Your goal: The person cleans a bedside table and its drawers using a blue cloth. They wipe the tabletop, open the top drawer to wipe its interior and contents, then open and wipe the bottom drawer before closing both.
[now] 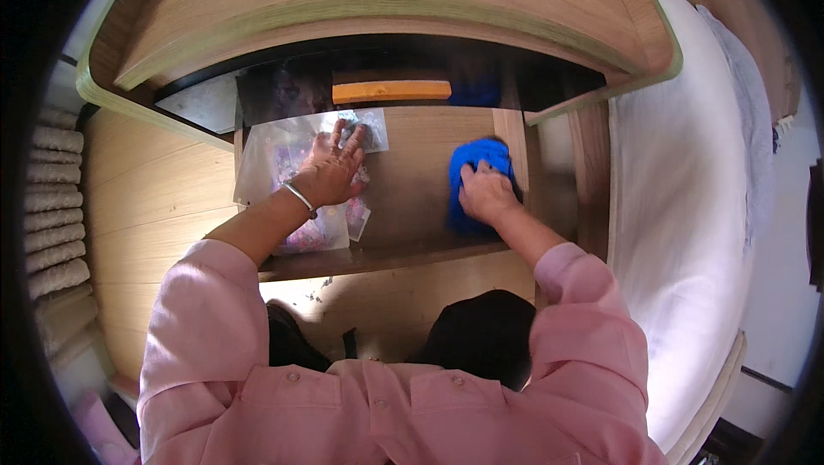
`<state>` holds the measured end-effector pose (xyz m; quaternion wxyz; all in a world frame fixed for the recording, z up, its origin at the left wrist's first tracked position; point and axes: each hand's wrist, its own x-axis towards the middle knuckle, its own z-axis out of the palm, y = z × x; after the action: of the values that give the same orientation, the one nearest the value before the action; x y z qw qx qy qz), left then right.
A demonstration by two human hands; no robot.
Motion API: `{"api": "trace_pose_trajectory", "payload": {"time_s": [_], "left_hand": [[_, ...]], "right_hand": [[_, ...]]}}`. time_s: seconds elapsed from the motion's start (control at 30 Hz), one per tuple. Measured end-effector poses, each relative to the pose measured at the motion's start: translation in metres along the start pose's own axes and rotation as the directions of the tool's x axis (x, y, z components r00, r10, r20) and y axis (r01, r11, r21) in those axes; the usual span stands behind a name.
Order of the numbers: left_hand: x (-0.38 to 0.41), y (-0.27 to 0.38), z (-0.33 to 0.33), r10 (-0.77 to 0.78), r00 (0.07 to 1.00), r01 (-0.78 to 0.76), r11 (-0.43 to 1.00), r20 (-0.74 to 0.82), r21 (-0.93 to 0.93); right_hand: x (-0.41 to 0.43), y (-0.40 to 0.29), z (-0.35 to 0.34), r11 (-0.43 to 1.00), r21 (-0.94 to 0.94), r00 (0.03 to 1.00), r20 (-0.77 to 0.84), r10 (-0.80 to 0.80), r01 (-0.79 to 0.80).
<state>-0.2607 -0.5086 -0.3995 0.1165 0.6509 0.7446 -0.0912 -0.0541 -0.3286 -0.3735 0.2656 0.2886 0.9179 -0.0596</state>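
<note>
A wooden drawer (pixel 418 207) is pulled out in front of me. My left hand (pixel 331 169), with a silver bangle at its wrist, lies with fingers spread over clear plastic bags (pixel 322 233) at the drawer's left side. Small pink and purple items show through the plastic. Under its fingertips is a smaller clear packet (pixel 374 133) with greyish contents. At the right side of the drawer, my right hand (pixel 489 191) presses on a bunched blue cloth (pixel 476 152), fingers curled into it. The cloth's underside is hidden.
An orange block-shaped object (pixel 391 91) lies at the back of the drawer, below the overhanging wooden desktop (pixel 386 14). A white-covered bed or cushion (pixel 669 239) stands close on the right. Wooden floor (pixel 161 175) and a ribbed beige stack (pixel 58 194) are on the left.
</note>
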Motion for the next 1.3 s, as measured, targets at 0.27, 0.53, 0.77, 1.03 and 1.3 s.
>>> {"api": "trace_pose_trajectory", "payload": {"time_s": [0.27, 0.53, 0.77, 1.03, 1.3], "left_hand": [[0.006, 0.008, -0.019, -0.022, 0.993, 0.029, 0.998, 0.116, -0.057], [0.006, 0.002, -0.005, -0.030, 0.997, 0.031, 0.999, 0.068, -0.008], [0.001, 0.003, -0.001, -0.019, 0.998, 0.018, 1.000, 0.054, 0.010], [0.005, 0.005, -0.003, -0.010, 0.997, 0.008, 0.999, 0.073, 0.036], [0.008, 0.007, -0.012, -0.025, 0.994, 0.023, 0.999, 0.106, 0.027]], "right_hand": [[-0.006, -0.021, -0.015, 0.707, 0.688, 0.958, 0.063, -0.280, 0.161], [0.014, 0.020, -0.066, 0.994, 0.096, 0.983, 0.170, -0.070, 0.054], [-0.029, -0.018, -0.013, 0.992, 0.044, 0.935, 0.329, -0.129, 0.121], [-0.031, -0.077, -0.043, 0.947, 0.137, 0.835, 0.449, -0.320, 0.289], [-0.007, -0.106, -0.026, 0.854, 0.250, 0.773, 0.364, -0.520, 0.457]]}}
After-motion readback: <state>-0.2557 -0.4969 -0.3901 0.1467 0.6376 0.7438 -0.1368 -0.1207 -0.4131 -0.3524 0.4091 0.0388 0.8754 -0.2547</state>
